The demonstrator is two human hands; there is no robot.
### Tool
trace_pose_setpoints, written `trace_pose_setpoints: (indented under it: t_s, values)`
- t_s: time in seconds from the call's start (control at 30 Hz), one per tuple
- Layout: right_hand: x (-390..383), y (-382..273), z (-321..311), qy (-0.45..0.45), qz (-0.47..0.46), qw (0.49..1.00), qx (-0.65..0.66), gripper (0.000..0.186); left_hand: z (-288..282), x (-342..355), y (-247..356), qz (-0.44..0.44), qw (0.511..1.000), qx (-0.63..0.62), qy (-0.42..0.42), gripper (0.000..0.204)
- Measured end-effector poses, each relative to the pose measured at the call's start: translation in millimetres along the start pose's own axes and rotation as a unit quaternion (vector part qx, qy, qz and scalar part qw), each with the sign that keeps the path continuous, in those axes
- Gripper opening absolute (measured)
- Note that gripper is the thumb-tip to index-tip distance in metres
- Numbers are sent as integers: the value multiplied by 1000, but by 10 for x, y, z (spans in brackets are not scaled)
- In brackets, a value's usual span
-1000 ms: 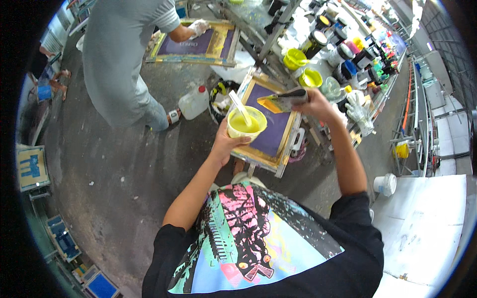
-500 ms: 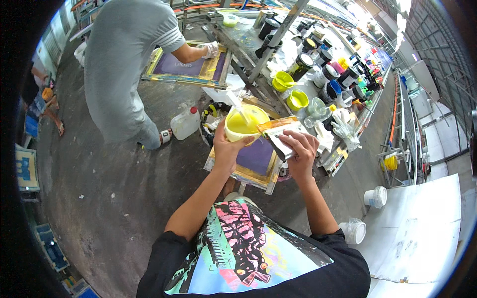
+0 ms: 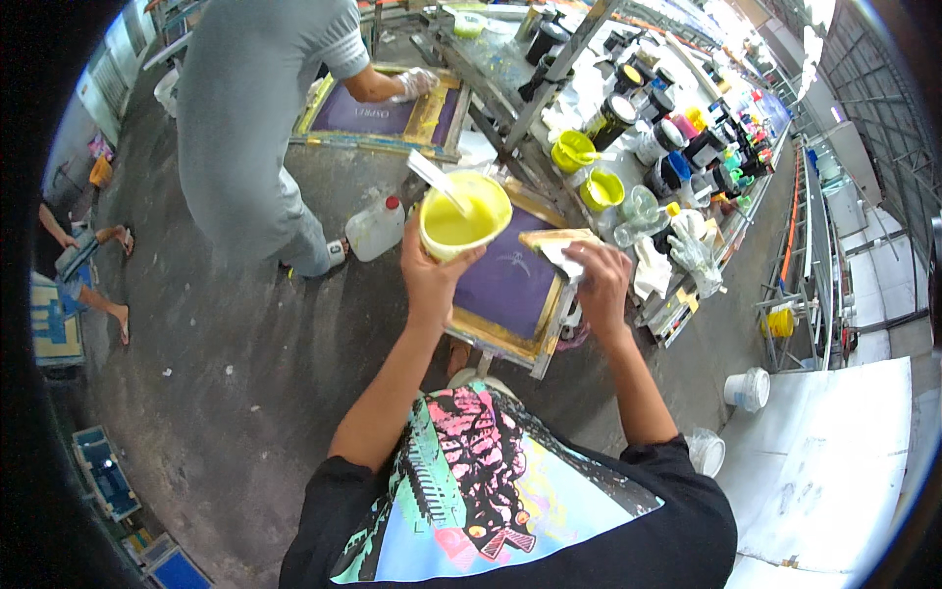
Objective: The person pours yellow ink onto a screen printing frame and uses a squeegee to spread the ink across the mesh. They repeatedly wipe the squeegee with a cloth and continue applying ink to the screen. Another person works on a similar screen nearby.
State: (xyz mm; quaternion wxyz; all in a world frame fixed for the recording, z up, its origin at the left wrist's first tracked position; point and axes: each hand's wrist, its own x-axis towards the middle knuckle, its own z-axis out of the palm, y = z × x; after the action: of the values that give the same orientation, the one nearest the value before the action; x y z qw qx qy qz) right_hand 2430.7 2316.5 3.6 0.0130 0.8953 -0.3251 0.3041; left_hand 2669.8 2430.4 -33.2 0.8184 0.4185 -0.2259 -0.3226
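left hand [image 3: 429, 283] gripping yellow tub [image 3: 446, 250], right hand [image 3: 601, 277] pinching flat scraper [image 3: 557, 245], purple framed screen [image 3: 498, 292] below

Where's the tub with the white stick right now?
Head view, just left of centre: the tub is in the left hand, overlapping the nearer purple screen's upper left, left of the flat tool.

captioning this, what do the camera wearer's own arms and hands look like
The left hand and right hand are bare, no glove or watch showing. Forearms are bare too, below the short sleeves of a black T-shirt printed in pink, mint green and light blue.
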Motion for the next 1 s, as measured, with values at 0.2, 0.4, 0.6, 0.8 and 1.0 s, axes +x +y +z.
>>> trace_pose_setpoints:
  t_s: [0.2,0.4,0.6,0.8,1.0]
  values:
    - [130,999,890,-90,123,988,26,38,-354,-24,82,-19,1000,20,10,88]
    - [225,1727,2135,-208,150,963,-77,43,-703,-251,-17,-54,995,65,51,86]
    - [-702,1239,2593,-159,104,981,-36,48,-862,-438,208,-76,986,70,128,84]
    - [-1144,649,2123,-294,-34,950,98,48,-967,-462,200,-77,986,49,143,82]
    - [-688,343,2267,-261,-134,946,137,42,-981,-444,136,-53,992,55,98,80]
